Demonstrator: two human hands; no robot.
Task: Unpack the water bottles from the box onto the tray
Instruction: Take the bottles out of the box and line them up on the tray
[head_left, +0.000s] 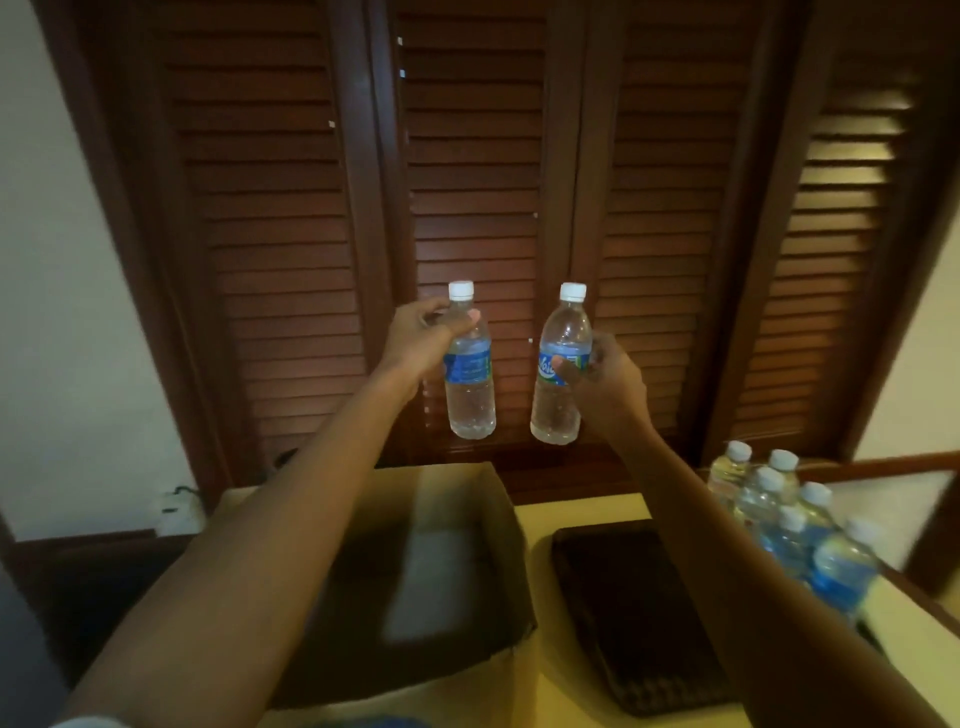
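Note:
My left hand (421, 338) grips a clear water bottle (470, 395) with a blue label and white cap, held upright in the air. My right hand (605, 379) holds a second such bottle (558, 405), tilted slightly, beside the first. Both bottles hang above the far edge of an open cardboard box (511, 519) at lower left, whose dark inside shows no bottles. A dark woven tray (623, 613) lies to the right of the box, partly hidden by my right forearm, with nothing on its visible part.
Several water bottles (795, 525) stand in a cluster on the pale yellow table (582, 509) to the right of the tray, near its right edge. Dark wooden louvred doors (478, 182) fill the background. A wall socket with a cable (174, 506) is at left.

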